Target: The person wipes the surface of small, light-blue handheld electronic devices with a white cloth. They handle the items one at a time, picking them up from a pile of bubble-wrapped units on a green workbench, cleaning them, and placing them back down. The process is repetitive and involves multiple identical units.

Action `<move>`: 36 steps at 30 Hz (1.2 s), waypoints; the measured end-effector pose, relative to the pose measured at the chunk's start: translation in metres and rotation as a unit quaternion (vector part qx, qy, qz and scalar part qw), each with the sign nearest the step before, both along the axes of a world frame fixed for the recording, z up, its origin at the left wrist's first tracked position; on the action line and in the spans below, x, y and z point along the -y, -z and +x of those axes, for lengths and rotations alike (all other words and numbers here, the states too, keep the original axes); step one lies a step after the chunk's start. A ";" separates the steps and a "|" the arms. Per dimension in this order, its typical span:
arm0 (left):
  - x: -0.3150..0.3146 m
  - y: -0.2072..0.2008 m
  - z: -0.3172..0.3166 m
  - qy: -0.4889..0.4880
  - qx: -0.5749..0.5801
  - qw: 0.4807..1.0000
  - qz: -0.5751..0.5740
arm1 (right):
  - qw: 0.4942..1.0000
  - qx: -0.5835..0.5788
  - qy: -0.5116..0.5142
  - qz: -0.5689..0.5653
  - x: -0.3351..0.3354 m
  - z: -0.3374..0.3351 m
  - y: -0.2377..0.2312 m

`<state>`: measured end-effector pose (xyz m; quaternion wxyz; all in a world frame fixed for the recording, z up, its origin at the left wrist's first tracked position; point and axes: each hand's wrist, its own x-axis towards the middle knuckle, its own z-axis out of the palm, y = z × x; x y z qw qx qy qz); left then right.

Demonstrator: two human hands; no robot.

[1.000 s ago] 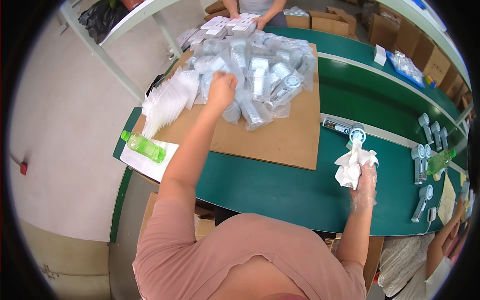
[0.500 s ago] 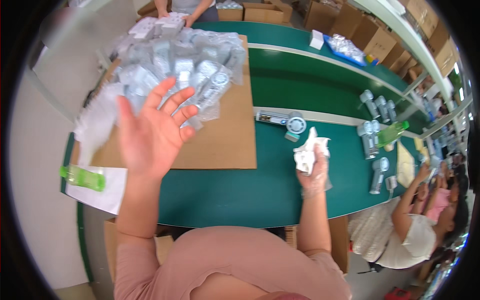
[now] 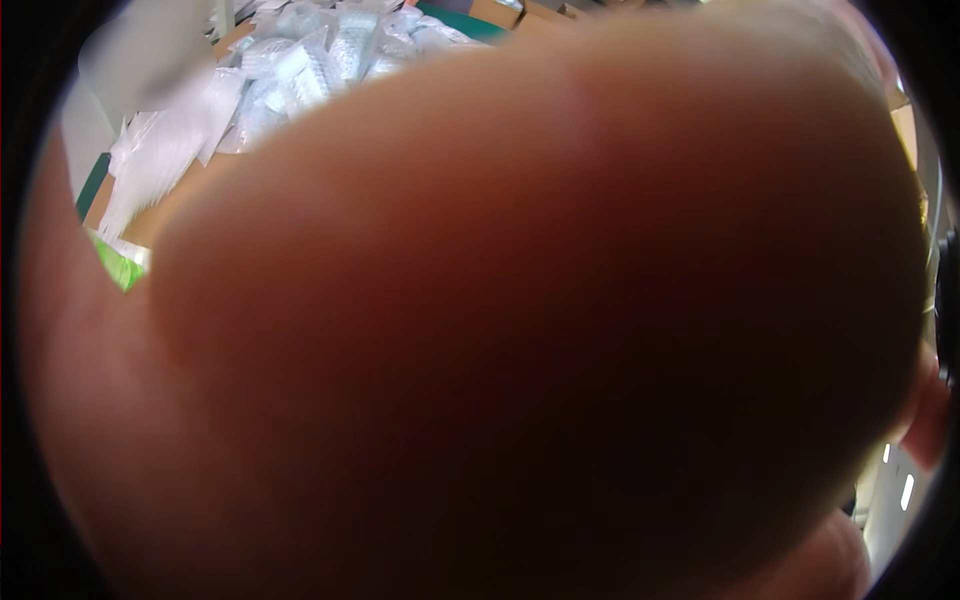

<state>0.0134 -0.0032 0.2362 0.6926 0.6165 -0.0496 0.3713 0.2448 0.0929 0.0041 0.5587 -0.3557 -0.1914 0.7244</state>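
A hand fills almost the whole view, pressed up so close to the camera that it shows only as one broad, blurred, reddish-brown mass. It spans from the lower left edge up to the top right, darkest through its lower middle and paler along its upper rim. No fingers, knuckles or palm lines can be made out, so I cannot tell whether it is spread wide, curled or holding anything, nor which of the person's two hands it is. At the lower right rim, paler pinkish bulges stand out from the main mass; they may be fingertips, but they are too blurred to say.

Past the hand's upper left edge, a heap of clear plastic packets shows, whitish and glossy, piled one over another. They lie on a sheet of brown cardboard, of which only a narrow strip is visible just beside the hand. Further down the left side, right against the hand's edge, is a small bright green item, mostly covered. A sliver of the dark green table shows beyond the cardboard.
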 end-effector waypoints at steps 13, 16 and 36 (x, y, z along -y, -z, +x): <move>-0.007 0.002 -0.006 0.003 -0.038 0.999 0.016 | 0.989 -0.067 -0.122 0.050 0.009 0.000 -0.001; -0.008 0.001 -0.006 0.008 -0.038 0.999 0.022 | 0.989 0.133 -0.012 0.063 -0.001 -0.009 0.001; 0.001 0.009 -0.033 0.045 -0.017 0.997 0.062 | 0.996 -0.018 -0.057 0.065 -0.009 0.005 0.020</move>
